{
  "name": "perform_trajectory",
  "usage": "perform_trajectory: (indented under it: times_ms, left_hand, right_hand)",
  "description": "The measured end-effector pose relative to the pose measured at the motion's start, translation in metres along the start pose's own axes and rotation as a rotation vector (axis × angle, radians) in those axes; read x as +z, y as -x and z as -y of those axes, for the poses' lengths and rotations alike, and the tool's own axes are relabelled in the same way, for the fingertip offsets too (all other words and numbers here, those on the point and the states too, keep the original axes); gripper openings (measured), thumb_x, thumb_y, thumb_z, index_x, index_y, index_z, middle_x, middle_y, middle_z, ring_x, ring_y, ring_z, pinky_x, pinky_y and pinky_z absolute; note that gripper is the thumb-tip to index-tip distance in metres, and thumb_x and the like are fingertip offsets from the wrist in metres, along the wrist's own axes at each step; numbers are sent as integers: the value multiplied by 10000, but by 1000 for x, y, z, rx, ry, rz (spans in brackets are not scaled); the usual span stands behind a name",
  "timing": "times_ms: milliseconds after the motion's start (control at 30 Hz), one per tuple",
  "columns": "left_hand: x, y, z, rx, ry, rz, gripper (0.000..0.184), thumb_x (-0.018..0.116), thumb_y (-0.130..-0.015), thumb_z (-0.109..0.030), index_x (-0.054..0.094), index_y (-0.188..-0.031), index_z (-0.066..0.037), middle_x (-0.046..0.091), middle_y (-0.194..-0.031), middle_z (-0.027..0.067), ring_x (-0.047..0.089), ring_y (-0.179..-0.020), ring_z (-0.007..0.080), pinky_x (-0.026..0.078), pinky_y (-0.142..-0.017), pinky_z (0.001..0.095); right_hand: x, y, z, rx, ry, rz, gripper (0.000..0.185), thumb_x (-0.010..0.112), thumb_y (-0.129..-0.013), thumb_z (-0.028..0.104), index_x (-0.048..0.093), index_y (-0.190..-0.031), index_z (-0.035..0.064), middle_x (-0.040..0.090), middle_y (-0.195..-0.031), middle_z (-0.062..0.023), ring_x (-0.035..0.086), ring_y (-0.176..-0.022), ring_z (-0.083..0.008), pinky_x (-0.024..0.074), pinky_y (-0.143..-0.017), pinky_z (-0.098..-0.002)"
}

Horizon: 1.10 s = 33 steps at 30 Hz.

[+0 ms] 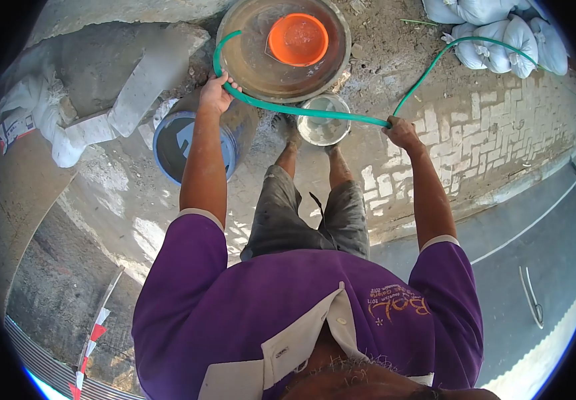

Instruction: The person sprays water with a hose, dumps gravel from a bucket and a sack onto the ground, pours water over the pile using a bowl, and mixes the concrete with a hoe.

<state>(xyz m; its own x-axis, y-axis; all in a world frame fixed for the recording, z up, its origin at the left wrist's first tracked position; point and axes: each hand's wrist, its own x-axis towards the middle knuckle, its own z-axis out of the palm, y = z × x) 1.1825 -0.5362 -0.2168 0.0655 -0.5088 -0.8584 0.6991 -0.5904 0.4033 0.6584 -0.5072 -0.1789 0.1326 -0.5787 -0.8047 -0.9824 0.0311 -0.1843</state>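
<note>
A green hose (288, 107) runs between my two hands. My left hand (216, 93) is closed round it near its free end, which curves up over the rim of a wide round basin (248, 67). My right hand (402, 133) grips the hose farther along, where it bends up toward the white sacks. Inside the basin sits an orange bucket (298, 39) with a thin handle. Below the basin a whitish bucket (324, 131) stands by my feet, the hose passing over it.
A blue-rimmed drum (162, 153) stands left of my legs. White sacks (491, 43) lie at the upper right, and the hose crosses them. Broken concrete slabs (144, 87) and a white bag (61, 127) are at the left. Red-and-white tape (92, 340) hangs at the lower left.
</note>
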Motion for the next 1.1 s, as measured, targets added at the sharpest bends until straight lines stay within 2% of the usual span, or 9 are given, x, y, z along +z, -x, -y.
perform_trajectory:
  times_ms: [267, 433, 600, 667, 767, 833, 900, 933, 1100]
  left_hand:
    - [-6, -127, 42, 59, -49, -173, 60, 515, -973, -168, 500, -983, -111, 520, -808, 56, 530, -674, 210, 518, -701, 427]
    - [-10, -201, 60, 147, -159, -290, 263, 571, -947, -256, 494, -1080, -42, 557, -877, 89, 583, -754, 252, 554, -697, 454]
    - [-19, -222, 115, -44, -254, -357, 344, 611, -911, -283, 517, -1103, -14, 570, -1008, 127, 619, -897, 314, 565, -769, 463]
    - [-13, -222, 139, -210, -684, -415, 388, 627, -888, -285, 521, -1126, 3, 572, -1050, 145, 618, -947, 331, 556, -775, 472]
    - [-29, -201, 184, -300, -868, -394, 458, 657, -853, -298, 526, -1159, 16, 593, -1083, 161, 621, -955, 313, 545, -771, 488]
    - [-29, -170, 199, -212, -929, -330, 549, 693, -815, -328, 526, -1233, -13, 617, -1101, 170, 625, -965, 299, 522, -828, 456]
    - [-54, -168, 257, 247, -1307, -498, 620, 714, -787, -337, 507, -1279, -23, 628, -1109, 182, 623, -994, 296, 488, -887, 390]
    - [-26, -124, 232, 25, -1253, -336, 661, 714, -782, -325, 476, -1311, -8, 616, -1150, 209, 600, -1067, 319, 454, -933, 349]
    - [-27, -48, 262, 7, -1144, -76, 641, 697, -810, -330, 471, -1317, -9, 638, -1124, 204, 619, -1048, 324, 468, -907, 376]
  right_hand:
    - [7, -99, -23, 44, 60, -98, 286, 589, -873, 391, 594, -933, 112, 666, -954, -128, 615, -971, -339, 391, -879, -528]
    - [-19, -159, -21, -68, 60, -518, 241, 600, -865, 338, 590, -909, 101, 658, -906, -129, 626, -870, -368, 442, -767, -504]
    - [26, -227, -10, -194, 6, -222, 230, 608, -851, 266, 585, -956, 63, 654, -847, -207, 618, -834, -417, 477, -740, -504]
    - [48, -238, -7, -186, 137, -9, 226, 589, -836, 214, 592, -1007, 65, 657, -915, -218, 618, -896, -417, 482, -799, -493]
    - [91, -240, 4, -82, 202, 124, 282, 568, -805, 159, 589, -1068, 59, 636, -1053, -231, 586, -1030, -408, 460, -887, -489]
    - [102, -234, 7, -61, 213, 85, 286, 554, -812, 163, 585, -1078, 64, 635, -1070, -224, 586, -1041, -401, 454, -890, -502]
    - [116, -237, 0, 25, 198, 80, 347, 498, -839, 183, 549, -1172, 97, 620, -1142, -203, 575, -1097, -372, 409, -936, -539]
    - [122, -238, -1, -2, 203, 90, 347, 498, -839, 183, 549, -1172, 97, 620, -1142, -203, 575, -1097, -372, 409, -936, -539]
    - [131, -207, 3, 77, 220, 196, 483, 544, -848, 223, 454, -1317, 141, 580, -1226, -205, 525, -1191, -345, 343, -999, -557]
